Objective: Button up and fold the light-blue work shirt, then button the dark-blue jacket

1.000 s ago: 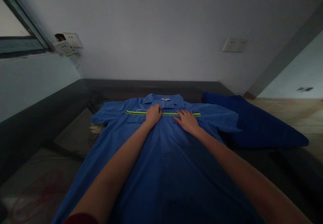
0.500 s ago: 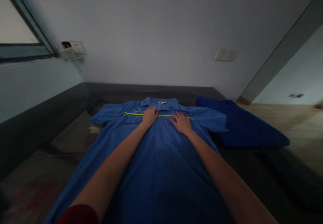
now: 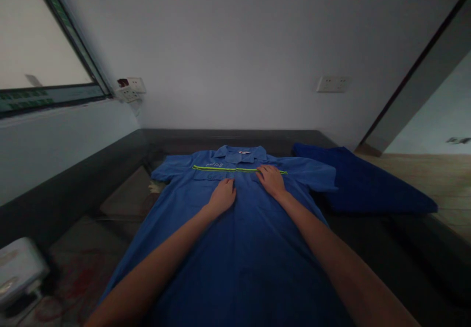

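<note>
A blue short-sleeved work shirt (image 3: 253, 248) lies spread front up, its collar (image 3: 241, 154) at the far end and a yellow-green stripe (image 3: 213, 169) across the chest. Below the stripe, near the button placket, is my left hand (image 3: 222, 195), its fingers curled closed on the shirt front. My right hand (image 3: 271, 180) rests on the chest just right of the placket, fingers stretched out over the stripe and holding nothing. Both sleeves lie out to the sides. The shirt's lower end runs out of view.
A folded dark blue cloth (image 3: 368, 184) lies to the right of the shirt. At the lower left stands a white device (image 3: 20, 268). Sockets are on the wall behind, one pair (image 3: 332, 84) at the right and others (image 3: 130, 89) near the window corner.
My left hand has moved from near the collar down the placket, below the stripe. My right hand stays on the chest, its fingers closer together. The view has shifted slightly left.
</note>
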`<state>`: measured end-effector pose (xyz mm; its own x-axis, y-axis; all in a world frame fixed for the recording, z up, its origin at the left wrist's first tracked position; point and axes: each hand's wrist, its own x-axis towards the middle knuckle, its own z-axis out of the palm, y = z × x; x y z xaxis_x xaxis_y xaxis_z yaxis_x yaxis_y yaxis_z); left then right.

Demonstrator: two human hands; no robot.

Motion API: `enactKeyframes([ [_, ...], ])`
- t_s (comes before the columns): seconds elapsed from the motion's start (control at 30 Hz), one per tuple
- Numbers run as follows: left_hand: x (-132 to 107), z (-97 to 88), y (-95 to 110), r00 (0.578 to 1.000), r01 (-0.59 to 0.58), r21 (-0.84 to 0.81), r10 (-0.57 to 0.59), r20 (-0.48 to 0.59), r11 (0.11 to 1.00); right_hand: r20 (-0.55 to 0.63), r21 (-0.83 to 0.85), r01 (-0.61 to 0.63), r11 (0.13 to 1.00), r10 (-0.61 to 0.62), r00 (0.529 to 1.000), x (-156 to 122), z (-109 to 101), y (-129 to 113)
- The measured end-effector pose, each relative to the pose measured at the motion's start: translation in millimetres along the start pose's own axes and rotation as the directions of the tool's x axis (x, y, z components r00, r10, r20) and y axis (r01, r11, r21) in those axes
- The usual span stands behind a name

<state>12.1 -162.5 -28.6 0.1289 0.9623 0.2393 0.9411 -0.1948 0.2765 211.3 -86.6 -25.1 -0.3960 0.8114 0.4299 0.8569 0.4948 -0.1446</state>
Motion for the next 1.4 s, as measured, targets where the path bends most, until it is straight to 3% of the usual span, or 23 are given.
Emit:
enactKeyframes([
  [0.13, -19.4, 10.9, -0.5, 0.998, -0.059, 0.069, 0.061, -0.021, 0.996, 0.037, 0.068, 0.080, 0.994, -0.082, 0.996, -9.7, -3.9, -21.6],
  [0.3, -23.5, 4.3, -0.8, 0.995, -0.101, 0.101, 0.100, 0.015, 0.990, 0.166, 0.092, 0.102, 0.991, -0.116, 0.979, -28.0, 6.0, -30.2],
  [0.53, -32.9, -8.4, -4.2, 0.988, -0.080, 0.138, 0.059, 0.145, 0.987, 0.158, 0.122, 0.107, 0.987, -0.126, 0.979, -34.5, -0.8, -27.9],
  [0.67, -27.5, -11.8, -9.1, 0.968, -0.036, 0.110, 0.007, 0.252, 0.993, 0.077, 0.193, 0.090, 0.977, -0.107, 0.991, -33.6, -16.3, -48.0],
  [0.77, -15.6, -15.2, -9.3, 0.957, 0.059, 0.041, -0.068, 0.282, 0.997, 0.149, 0.276, -0.008, 0.961, -0.034, 0.988, -30.7, -19.9, -68.5],
  [0.83, -8.4, -17.1, -6.1, 0.969, 0.116, -0.001, -0.113, 0.221, 0.993, 0.215, 0.290, -0.075, 0.954, 0.012, 0.977, -28.4, -16.9, -80.5],
  [0.93, -3.7, -16.1, 2.9, 0.985, 0.160, -0.043, -0.157, 0.066, 0.986, 0.218, 0.237, -0.156, 0.959, 0.104, 0.970, -27.3, -8.7, -93.7],
  [1.1, -9.7, -5.5, 13.7, 0.985, 0.075, -0.197, -0.104, -0.141, 0.978, 0.137, 0.116, -0.178, 0.977, 0.162, 0.977, -31.5, 0.7, -102.6],
  [1.23, -13.9, 0.2, 11.2, 0.974, -0.002, -0.281, -0.062, -0.220, 0.960, 0.109, 0.159, -0.160, 0.974, 0.144, 0.984, -34.3, 1.4, -99.3],
  [1.4, -14.1, 3.3, 6.8, 0.973, -0.016, -0.304, -0.055, -0.223, 0.953, 0.096, 0.255, -0.183, 0.949, 0.163, 0.982, -33.9, 2.3, -91.0],
])
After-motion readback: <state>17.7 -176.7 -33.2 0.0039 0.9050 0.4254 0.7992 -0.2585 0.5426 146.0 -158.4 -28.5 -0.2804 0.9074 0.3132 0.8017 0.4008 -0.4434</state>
